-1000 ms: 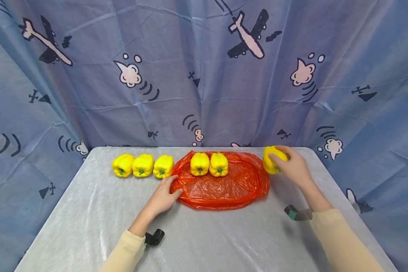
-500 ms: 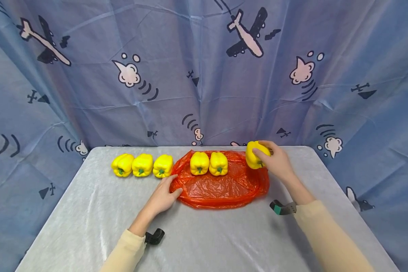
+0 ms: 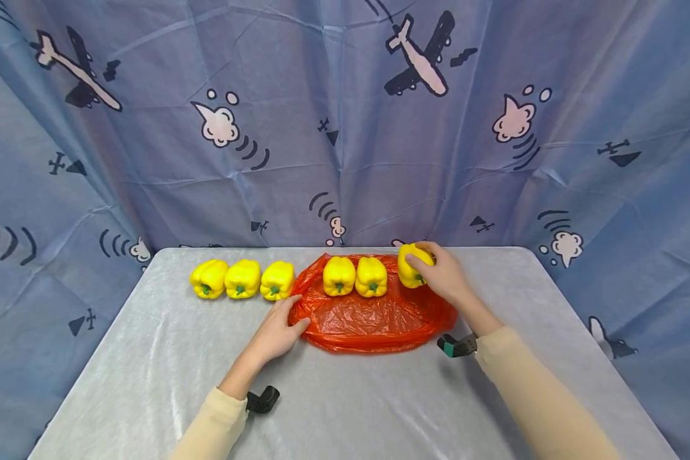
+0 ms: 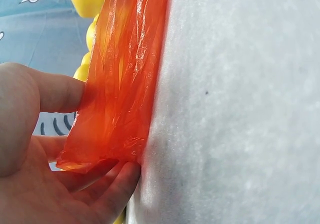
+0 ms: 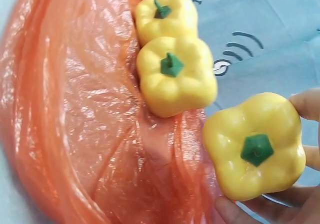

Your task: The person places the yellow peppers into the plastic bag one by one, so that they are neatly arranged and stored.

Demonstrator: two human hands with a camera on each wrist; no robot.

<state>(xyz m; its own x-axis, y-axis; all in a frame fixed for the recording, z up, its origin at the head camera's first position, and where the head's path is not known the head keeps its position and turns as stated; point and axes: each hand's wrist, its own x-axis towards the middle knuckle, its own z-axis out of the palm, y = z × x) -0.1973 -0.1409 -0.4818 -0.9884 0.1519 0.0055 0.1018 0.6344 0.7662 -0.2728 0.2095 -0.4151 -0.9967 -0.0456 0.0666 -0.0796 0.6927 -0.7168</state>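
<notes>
On the pale grey table [image 3: 356,409]: a crumpled, translucent red plastic bag [image 3: 368,321] lies mouth open, two glossy yellow bell peppers [image 3: 371,275] standing side by side within its rim.
Right hand [image 3: 444,271]: fingers grasp a yellow bell pepper with a green stem [image 3: 409,263], held over the bag's far right part; whether it touches the film, I cannot tell.
Left hand [image 3: 277,329]: thumb and fingers spread loosely, touching the bag's left end.
Row of three yellow peppers [image 3: 243,276]: side by side left of the bag, the last just beside it.
Wrist views: the left shows yellow through the film; the right, the held pepper's lobed stem end, face on.
Edges: the far rim lies near the tabletop's back edge, a blue airplane-print curtain [image 3: 345,128] behind; pale surface stretches nearward between two cream sleeves [image 3: 529,383].
</notes>
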